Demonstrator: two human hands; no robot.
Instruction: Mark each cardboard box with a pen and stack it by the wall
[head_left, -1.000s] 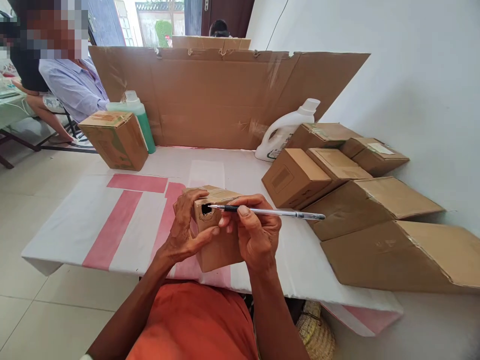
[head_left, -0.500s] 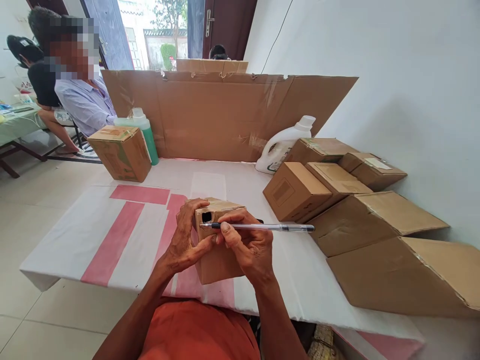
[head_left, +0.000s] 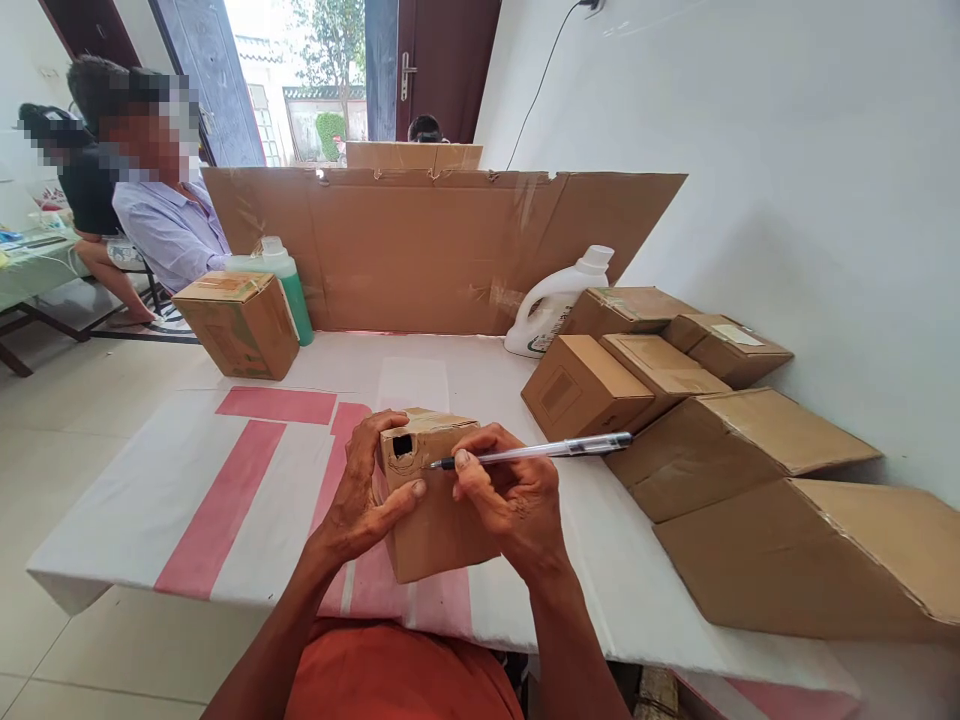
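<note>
A small cardboard box [head_left: 442, 530] stands tilted on the table in front of me. Its near face has a dark square hole near the upper left corner, with drawn lines around and below it. My left hand [head_left: 367, 485] grips the box's left side, fingers over the top edge and thumb across the near face. Between the thumb and fingers of my right hand [head_left: 514, 490] is a clear-barrelled pen [head_left: 544, 449]. The pen's dark tip points left, at or very close to the near face, right of the hole.
Several cardboard boxes [head_left: 757, 430] line the table's right side. A white jug [head_left: 559, 305] and a green bottle [head_left: 296, 300] stand before an upright cardboard panel [head_left: 420, 250]. Another box [head_left: 240, 330] sits at the left. People [head_left: 169, 220] sit beyond the table.
The pen tip has moved right, away from below the hole, and my right hand has shifted right with it. More drawn lines show on the box. The camera view has tilted slightly.
</note>
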